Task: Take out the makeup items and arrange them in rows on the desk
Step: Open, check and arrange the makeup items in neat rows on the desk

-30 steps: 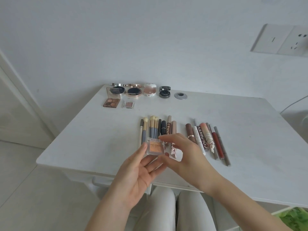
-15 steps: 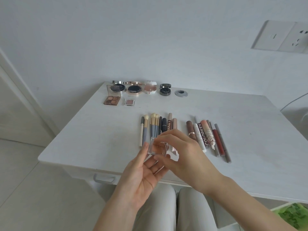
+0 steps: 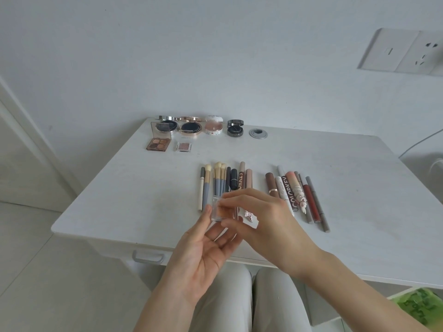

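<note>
A small clear case with an orange powder pan (image 3: pixel 221 209) is held over the desk's front edge between both hands. My left hand (image 3: pixel 203 248) lies palm up below it, thumb against the case's left side, fingers under it. My right hand (image 3: pixel 261 219) pinches its top and right side from above. On the white desk (image 3: pixel 119 195) lie a row of brushes and pencils (image 3: pixel 220 180), a row of lip pens and tubes (image 3: pixel 294 192), and at the back open compacts (image 3: pixel 190 128), a brown four-pan palette (image 3: pixel 159 143) and a small single shadow (image 3: pixel 183 147).
A round metal cable grommet (image 3: pixel 258 133) sits in the desk near the back. A drawer handle (image 3: pixel 148 256) shows under the front edge. My knees are below. A green thing (image 3: pixel 422 305) lies at the bottom right. Wall sockets (image 3: pixel 405 53) are at upper right.
The case has tipped from face-up, its orange pan showing, to nearly edge-on. My right fingers have closed over its top, and both hands stay at the desk's front.
</note>
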